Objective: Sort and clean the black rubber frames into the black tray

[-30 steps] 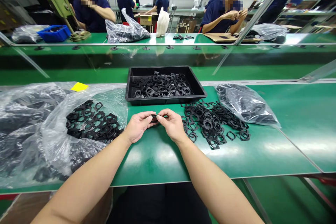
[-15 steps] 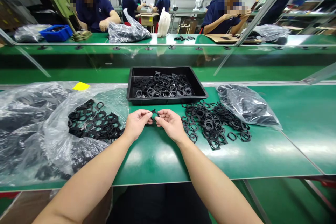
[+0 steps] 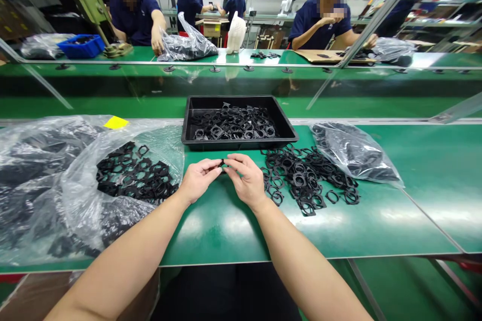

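Black part (image 3: 222, 163) has tipped nearer edge-on. Left hand (image 3: 198, 180) and right hand (image 3: 249, 180) pinch it in fingers over green surface (image 3: 218, 235). Looks like in-hand turning; next needs light grip.

Small black part (image 3: 222, 163) mostly hidden by fingers (image 3: 215, 162), shape seemingly unclear

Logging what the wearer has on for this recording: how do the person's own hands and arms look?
The left hand and right hand are bare, with no gloves, rings or markings that I can make out. The left forearm and right forearm show no sleeve, watch, band or cable. Any sleeves higher up are out of view.
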